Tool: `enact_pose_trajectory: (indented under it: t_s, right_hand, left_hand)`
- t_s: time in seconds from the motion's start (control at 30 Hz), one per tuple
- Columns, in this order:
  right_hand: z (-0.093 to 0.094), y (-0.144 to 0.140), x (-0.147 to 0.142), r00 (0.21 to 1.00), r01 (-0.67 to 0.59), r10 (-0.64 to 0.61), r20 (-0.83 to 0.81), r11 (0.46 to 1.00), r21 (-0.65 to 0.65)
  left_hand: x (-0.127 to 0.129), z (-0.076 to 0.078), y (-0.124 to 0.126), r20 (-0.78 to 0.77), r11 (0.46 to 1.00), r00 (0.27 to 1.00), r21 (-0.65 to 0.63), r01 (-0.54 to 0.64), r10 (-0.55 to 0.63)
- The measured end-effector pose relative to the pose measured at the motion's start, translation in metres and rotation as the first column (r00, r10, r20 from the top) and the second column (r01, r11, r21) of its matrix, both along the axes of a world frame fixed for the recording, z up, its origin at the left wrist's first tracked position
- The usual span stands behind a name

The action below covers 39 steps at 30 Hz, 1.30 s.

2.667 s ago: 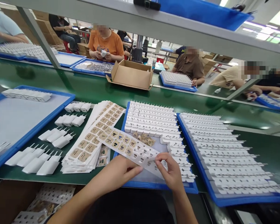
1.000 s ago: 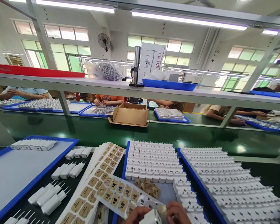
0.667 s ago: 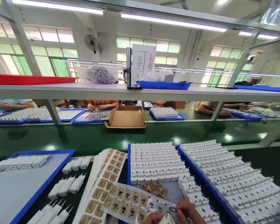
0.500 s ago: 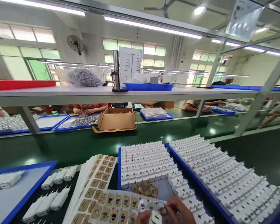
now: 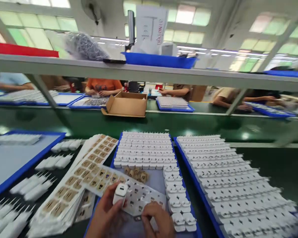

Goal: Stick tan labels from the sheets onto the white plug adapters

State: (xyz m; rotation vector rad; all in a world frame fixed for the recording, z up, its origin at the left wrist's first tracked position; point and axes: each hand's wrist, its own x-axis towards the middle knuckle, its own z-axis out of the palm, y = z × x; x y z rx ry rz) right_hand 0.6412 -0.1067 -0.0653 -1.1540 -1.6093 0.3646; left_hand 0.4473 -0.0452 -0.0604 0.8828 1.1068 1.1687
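Note:
My left hand (image 5: 106, 206) is closed around a white charger plug (image 5: 120, 194), held upright with its port end facing up. Just to its right, my right hand (image 5: 157, 216) has its fingers pinched together over the tray. A small dark-rimmed piece (image 5: 137, 218) shows at those fingertips, too blurred to name. Behind both hands lies a clear sheet (image 5: 139, 195) with dark cut-outs, joined to or overlapping a sheet of brown stickers (image 5: 99, 178). Beyond it, a heap of small brown pieces (image 5: 136, 174) sits in the blue tray (image 5: 155, 178) beside rows of white charger parts (image 5: 144, 148).
On the right stands another blue-edged tray (image 5: 197, 188) packed with white parts. Stacked sticker sheets (image 5: 72, 185) and rows of white plugs (image 5: 39, 185) lie to the left, by a blue-rimmed tray (image 5: 22, 165). Across the bench are an open cardboard box (image 5: 126, 105) and co-workers' arms.
The view has tilted down and shifted, so more of both hands shows. My right hand has moved apart from the charger plug, which stays in my left hand.

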Motion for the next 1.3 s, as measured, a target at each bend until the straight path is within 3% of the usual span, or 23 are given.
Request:
enact_pose_trajectory:
  t_s: [0.13, 0.27, 0.57, 0.77, 0.93, 1.1, 1.3]
  right_hand:
    - [0.002, -0.002, 0.002, 0.991, -0.135, 0.135, -0.003, 0.991, -0.014]
    - [0.001, 0.002, 0.003, 0.975, -0.222, 0.222, -0.009, 0.974, 0.043]
    - [0.017, 0.009, 0.017, 0.972, -0.23, 0.229, 0.05, 0.973, 0.018]
    - [0.013, 0.012, 0.016, 0.994, -0.111, 0.112, 0.012, 0.989, -0.098]
    - [0.023, 0.014, 0.01, 0.977, -0.168, 0.129, -0.173, 0.956, -0.238]
    - [0.04, 0.02, -0.025, 0.888, -0.329, 0.234, -0.396, 0.924, -0.193]
    - [0.04, 0.033, -0.045, 0.823, -0.338, 0.195, -0.534, 0.923, -0.183]
  left_hand:
    - [0.005, 0.012, -0.002, -0.035, 0.993, 0.997, 0.101, -0.065, 0.069]
    - [0.005, 0.012, -0.002, -0.033, 0.978, 0.993, 0.175, -0.109, 0.116]
    - [0.006, 0.003, -0.001, 0.006, 0.916, 0.993, 0.385, -0.108, 0.114]
    - [0.008, 0.009, -0.005, -0.06, 0.939, 0.998, 0.344, 0.004, 0.017]
    - [0.005, 0.014, -0.004, -0.236, 0.942, 0.97, 0.312, 0.124, -0.05]
    - [0.002, 0.014, -0.004, -0.394, 0.895, 0.919, 0.402, 0.194, -0.022]
    - [-0.005, 0.014, -0.009, -0.416, 0.789, 0.907, 0.535, 0.302, -0.065]
